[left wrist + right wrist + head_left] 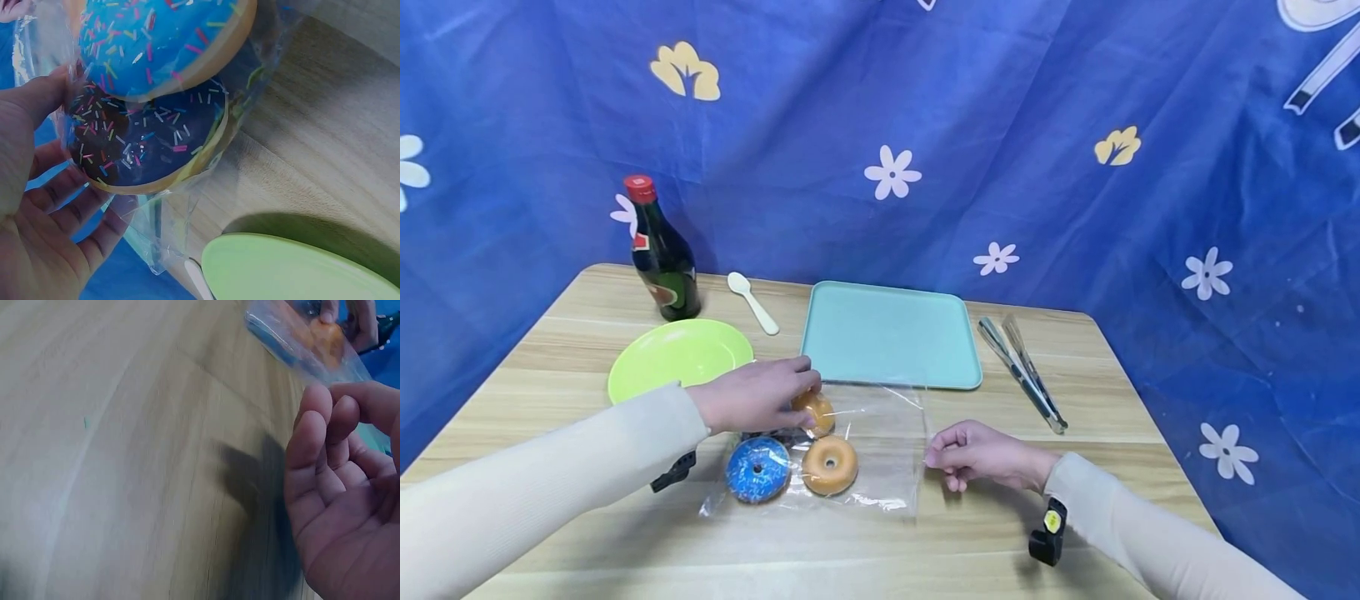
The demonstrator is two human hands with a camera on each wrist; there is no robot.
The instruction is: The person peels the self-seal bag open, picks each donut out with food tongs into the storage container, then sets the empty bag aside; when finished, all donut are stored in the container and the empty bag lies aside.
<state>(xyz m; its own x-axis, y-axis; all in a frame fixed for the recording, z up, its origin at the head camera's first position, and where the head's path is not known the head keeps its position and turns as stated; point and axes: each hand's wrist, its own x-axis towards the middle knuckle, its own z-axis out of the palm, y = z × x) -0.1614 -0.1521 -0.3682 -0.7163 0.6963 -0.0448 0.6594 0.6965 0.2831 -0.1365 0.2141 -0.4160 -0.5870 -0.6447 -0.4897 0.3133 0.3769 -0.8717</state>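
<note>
A clear bag (pixel 883 437) lay immediately in front of the turquoise tray (pixel 891 333), containing a blue doughnut (pixel 743 475), a chocolate doughnut (pixel 144 140), a near glazed doughnut (pixel 842 473) and a far glazed doughnut (pixel 817 410). By the tray's near-left corner, the left hand (pixel 752 396) was clamped on the bag at the far glazed doughnut. Off its near-right corner, the right hand (pixel 981 454) pinched the bag's edge, thumb and forefinger together. Left of the tray were a spoon (pixel 754 306), green plate (pixel 677 358) and upright bottle (pixel 666 267); right of it, tongs (pixel 1021 375).
</note>
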